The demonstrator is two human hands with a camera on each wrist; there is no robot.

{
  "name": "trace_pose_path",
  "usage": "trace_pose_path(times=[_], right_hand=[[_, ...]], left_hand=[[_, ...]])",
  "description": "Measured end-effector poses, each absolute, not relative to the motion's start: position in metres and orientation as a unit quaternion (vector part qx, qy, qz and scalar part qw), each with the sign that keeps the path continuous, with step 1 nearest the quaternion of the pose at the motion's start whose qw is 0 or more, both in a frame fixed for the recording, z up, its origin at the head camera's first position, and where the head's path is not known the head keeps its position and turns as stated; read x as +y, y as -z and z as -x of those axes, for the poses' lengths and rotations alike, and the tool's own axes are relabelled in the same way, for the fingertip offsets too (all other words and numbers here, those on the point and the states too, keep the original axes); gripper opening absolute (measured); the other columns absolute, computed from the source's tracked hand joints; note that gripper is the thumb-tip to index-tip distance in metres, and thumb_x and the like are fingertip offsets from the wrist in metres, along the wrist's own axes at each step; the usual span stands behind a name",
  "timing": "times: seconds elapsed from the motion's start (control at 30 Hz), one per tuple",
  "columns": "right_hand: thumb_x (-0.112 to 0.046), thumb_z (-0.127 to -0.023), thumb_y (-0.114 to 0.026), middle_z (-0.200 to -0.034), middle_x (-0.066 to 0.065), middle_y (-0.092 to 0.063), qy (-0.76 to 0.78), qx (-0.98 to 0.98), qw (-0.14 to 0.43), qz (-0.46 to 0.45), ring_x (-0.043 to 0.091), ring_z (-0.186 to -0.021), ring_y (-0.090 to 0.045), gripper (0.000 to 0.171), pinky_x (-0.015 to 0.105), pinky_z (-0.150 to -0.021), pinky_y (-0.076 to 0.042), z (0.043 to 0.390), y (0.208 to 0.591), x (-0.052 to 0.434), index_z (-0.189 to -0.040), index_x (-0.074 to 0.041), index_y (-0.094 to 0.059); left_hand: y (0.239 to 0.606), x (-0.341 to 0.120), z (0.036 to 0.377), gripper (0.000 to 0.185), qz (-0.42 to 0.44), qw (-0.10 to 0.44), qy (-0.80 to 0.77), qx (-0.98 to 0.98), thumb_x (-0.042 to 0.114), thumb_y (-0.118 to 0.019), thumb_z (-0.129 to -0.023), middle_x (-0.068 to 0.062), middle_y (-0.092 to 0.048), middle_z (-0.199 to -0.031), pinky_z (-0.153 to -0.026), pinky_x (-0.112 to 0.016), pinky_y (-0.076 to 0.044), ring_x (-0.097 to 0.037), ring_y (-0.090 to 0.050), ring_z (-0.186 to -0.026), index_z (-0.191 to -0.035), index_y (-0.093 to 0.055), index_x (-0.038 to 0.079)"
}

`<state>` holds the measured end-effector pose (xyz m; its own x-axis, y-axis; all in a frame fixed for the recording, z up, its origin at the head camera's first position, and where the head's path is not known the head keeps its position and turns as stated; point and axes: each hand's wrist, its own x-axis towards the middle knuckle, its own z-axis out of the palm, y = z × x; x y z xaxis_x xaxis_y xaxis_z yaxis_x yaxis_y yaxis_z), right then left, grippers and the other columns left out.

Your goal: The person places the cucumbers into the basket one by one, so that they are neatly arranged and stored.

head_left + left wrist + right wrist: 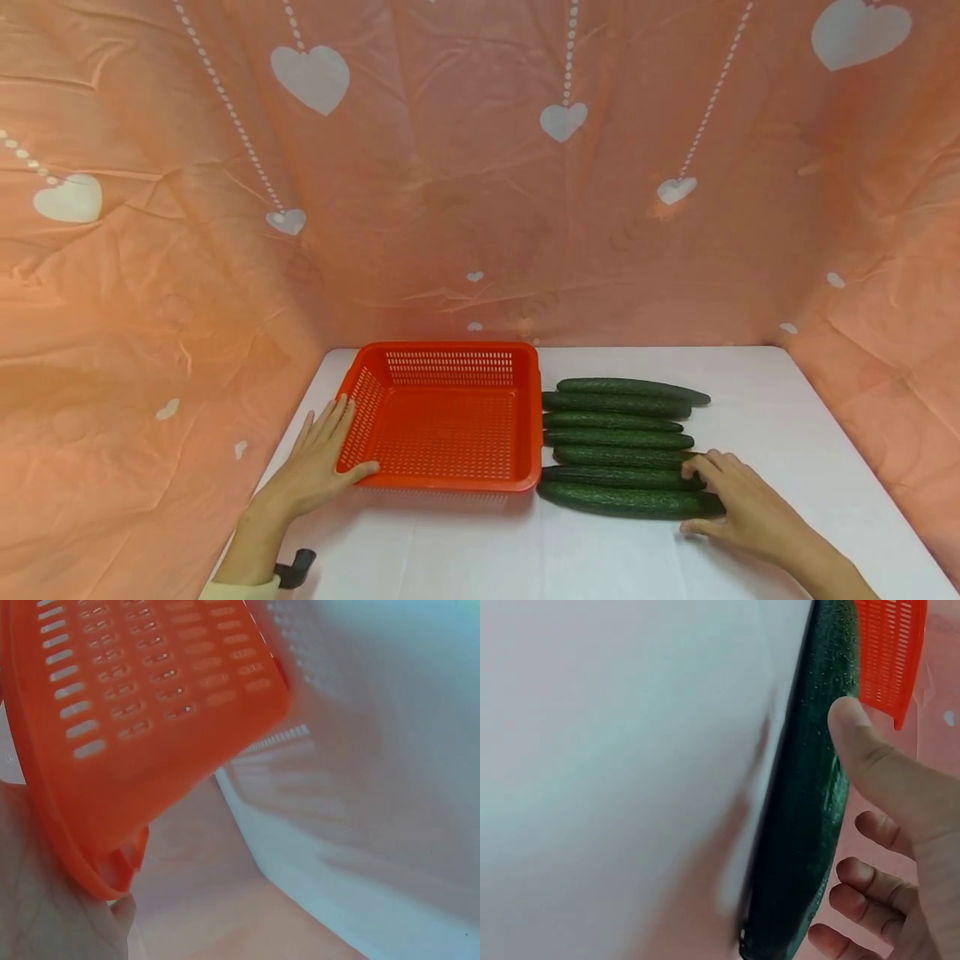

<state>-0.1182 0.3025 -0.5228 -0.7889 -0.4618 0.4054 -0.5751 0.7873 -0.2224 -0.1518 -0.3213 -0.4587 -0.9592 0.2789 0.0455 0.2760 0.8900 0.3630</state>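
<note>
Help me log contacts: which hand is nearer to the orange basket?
Left. The left hand rests against the orange basket at its left wall, thumb on the front rim. The right hand is on the other side, holding the nearest cucumber.

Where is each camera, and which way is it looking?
Head: sits up high, looks forward and down at the table, basket and cucumbers; both hands show, left hand and right hand.
Left wrist: close under the basket's rim; a bit of palm shows.
Right wrist: looks along the nearest cucumber; thumb and curled fingers show.
All three views share the orange basket.
</note>
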Motion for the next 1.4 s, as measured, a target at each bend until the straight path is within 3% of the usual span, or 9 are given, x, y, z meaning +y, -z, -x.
trace_pose_path(times=[0.2,0.63,0.87,1.0,1.1,1.27,1.4], right_hand=[[-0.05,-0.061,-0.099,-0.102,-0.018,-0.056,-0.174,-0.928,0.167,-0.284,0.003,-0.088,-0.054,0.061,0.037,-0.074,-0.054,0.119,0.534,0.304,-0.104,-0.025,-0.064],[-0.025,-0.063,-0.103,-0.098,-0.02,-0.052,-0.163,-0.927,0.164,-0.294,0.002,-0.087,-0.054,0.055,0.036,-0.073,-0.052,0.12,0.537,0.307,-0.102,-0.027,-0.063],[-0.018,-0.065,-0.103,-0.103,-0.02,-0.063,-0.207,-0.923,0.147,-0.288,0.002,-0.091,-0.063,0.057,0.033,-0.075,-0.058,0.119,0.526,0.309,-0.107,-0.025,-0.065],[-0.019,-0.07,-0.101,-0.109,-0.019,-0.068,-0.22,-0.922,0.149,-0.283,0.004,-0.099,-0.067,0.057,0.016,-0.086,-0.052,0.118,0.518,0.31,-0.115,-0.026,-0.067],[-0.015,-0.074,-0.099,-0.117,-0.015,-0.07,-0.25,-0.912,0.148,-0.289,0.002,-0.109,-0.066,0.058,0.003,-0.096,-0.04,0.118,0.513,0.31,-0.123,-0.025,-0.07],[-0.01,-0.081,-0.093,-0.119,-0.016,-0.066,-0.3,-0.896,0.129,-0.301,-0.003,-0.111,-0.06,0.054,0.002,-0.096,-0.039,0.119,0.506,0.313,-0.128,-0.027,-0.072],[-0.004,-0.081,-0.092,-0.118,-0.017,-0.066,-0.32,-0.884,0.139,-0.311,-0.003,-0.11,-0.059,0.054,0.004,-0.098,-0.039,0.121,0.501,0.314,-0.126,-0.026,-0.073]], left_hand=[[0.462,-0.325,0.152,0.112,-0.139,0.012,-0.187,0.972,0.059,-0.071,-0.096,-0.03,-0.008,-0.176,-0.132,-0.055,0.012,-0.051,-0.009,-0.162,-0.167,-0.019,-0.01],[0.463,-0.327,0.147,0.116,-0.133,0.004,-0.198,0.971,0.06,-0.072,-0.095,-0.031,-0.005,-0.176,-0.132,-0.039,0.014,-0.052,-0.008,-0.162,-0.166,-0.015,-0.013],[0.466,-0.328,0.146,0.115,-0.135,0.001,-0.199,0.971,0.058,-0.072,-0.096,-0.032,-0.004,-0.176,-0.131,-0.036,0.014,-0.052,-0.008,-0.162,-0.165,-0.015,-0.013],[0.466,-0.328,0.147,0.114,-0.136,-0.001,-0.197,0.971,0.058,-0.072,-0.096,-0.031,-0.004,-0.176,-0.132,-0.036,0.013,-0.052,-0.008,-0.162,-0.166,-0.016,-0.013],[0.466,-0.327,0.148,0.114,-0.133,0.002,-0.199,0.971,0.058,-0.072,-0.096,-0.031,-0.004,-0.176,-0.132,-0.039,0.012,-0.051,-0.007,-0.162,-0.166,-0.015,-0.013],[0.464,-0.326,0.152,0.114,-0.13,0.007,-0.202,0.971,0.058,-0.072,-0.096,-0.03,-0.004,-0.177,-0.134,-0.054,0.002,-0.05,-0.006,-0.163,-0.167,-0.015,-0.011],[0.464,-0.326,0.153,0.114,-0.128,0.012,-0.207,0.97,0.057,-0.072,-0.097,-0.029,-0.003,-0.177,-0.134,-0.053,0.004,-0.049,-0.004,-0.163,-0.167,-0.014,-0.01]])
